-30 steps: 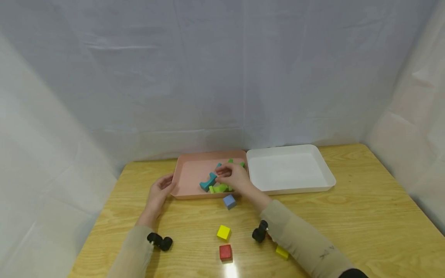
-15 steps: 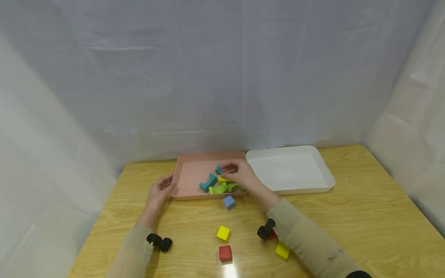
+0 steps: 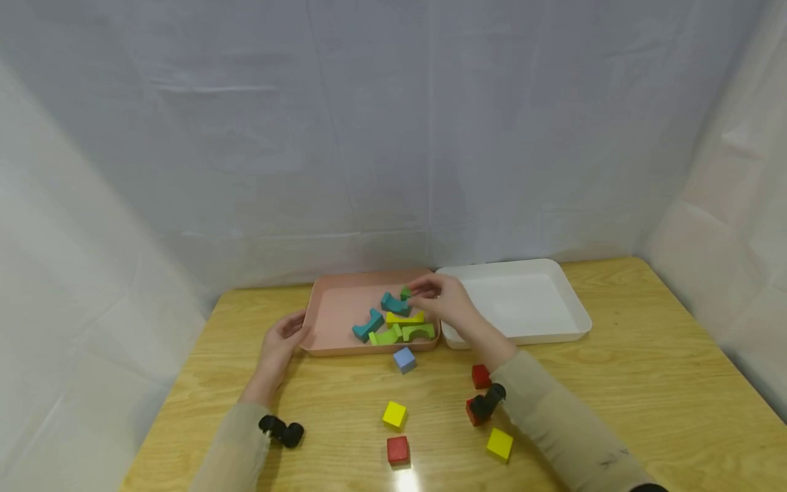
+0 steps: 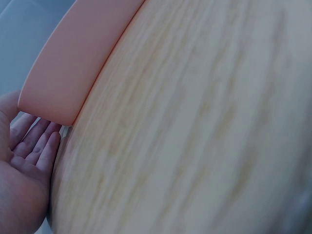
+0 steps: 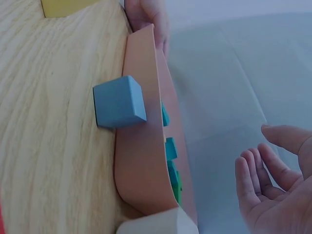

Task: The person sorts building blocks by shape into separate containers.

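Pink tray (image 3: 335, 307) touched the relaxed left hand (image 3: 278, 347), likely for steadying; the empty right hand (image 3: 451, 301), fingers loosely parted, hovered by curved blocks (image 3: 395, 305)

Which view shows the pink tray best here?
The head view: the pink tray shows nearly whole, inside included, though the right hand covers part of its right side. The left wrist view has only outer wall near the left hand; the right wrist view, mainly outer wall at a slant.
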### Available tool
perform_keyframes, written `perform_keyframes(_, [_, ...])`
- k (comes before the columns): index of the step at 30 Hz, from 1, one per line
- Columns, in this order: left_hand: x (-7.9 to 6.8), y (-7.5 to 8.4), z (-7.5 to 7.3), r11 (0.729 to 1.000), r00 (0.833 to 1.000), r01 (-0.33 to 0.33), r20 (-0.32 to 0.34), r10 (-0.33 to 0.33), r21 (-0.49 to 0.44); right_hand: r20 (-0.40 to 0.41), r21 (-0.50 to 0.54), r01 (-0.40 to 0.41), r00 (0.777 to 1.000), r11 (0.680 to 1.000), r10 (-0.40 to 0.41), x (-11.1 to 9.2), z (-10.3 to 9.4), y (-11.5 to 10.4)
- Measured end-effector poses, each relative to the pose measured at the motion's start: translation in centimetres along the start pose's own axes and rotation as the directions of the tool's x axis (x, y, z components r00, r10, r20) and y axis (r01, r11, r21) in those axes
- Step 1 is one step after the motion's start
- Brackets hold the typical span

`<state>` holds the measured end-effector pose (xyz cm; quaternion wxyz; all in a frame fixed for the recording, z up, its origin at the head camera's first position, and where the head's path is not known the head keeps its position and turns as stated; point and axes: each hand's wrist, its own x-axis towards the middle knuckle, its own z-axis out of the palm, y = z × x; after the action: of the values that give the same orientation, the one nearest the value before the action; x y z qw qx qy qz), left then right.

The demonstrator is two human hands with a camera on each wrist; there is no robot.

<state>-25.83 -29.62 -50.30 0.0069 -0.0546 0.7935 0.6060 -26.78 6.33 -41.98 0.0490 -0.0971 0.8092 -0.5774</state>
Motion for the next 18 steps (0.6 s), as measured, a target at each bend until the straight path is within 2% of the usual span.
perform_keyframes(7, [0.1,0.0,0.0,1.000,1.000,0.006,0.000,-0.006,0.004,-0.029,-0.006,0.010,1.000,1.000,-0.011,0.1,-2.2,0.6])
perform_keyframes(18, [0.1,-0.2,-0.2,1.000,1.000,0.021,0.009,-0.021,-0.009,-0.080,-0.022,-0.063,0.995,0.998,0.061,-0.1,-5.6,1.3])
